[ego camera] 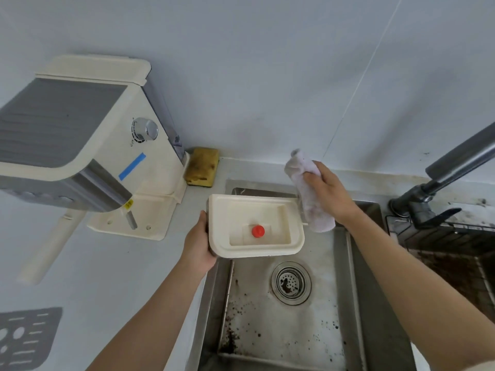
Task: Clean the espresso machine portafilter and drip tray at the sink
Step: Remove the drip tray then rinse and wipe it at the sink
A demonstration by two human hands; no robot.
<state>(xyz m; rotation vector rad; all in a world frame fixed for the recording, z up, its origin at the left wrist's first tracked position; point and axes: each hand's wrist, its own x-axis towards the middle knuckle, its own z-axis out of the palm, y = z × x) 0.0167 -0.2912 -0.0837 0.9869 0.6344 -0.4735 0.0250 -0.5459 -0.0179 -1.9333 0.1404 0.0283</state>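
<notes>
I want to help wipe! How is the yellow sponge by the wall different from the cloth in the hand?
The sponge is a yellow-brown block; the cloth is pale and floppy. The sponge lies on the counter, untouched; the cloth hangs from the right hand over the sink. Both look stained.

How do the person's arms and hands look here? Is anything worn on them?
Both forearms are bare, with no glove, watch or bracelet. The left hand and the right hand show no ring. A pale strip in the bottom right corner may be a sleeve edge.
</notes>
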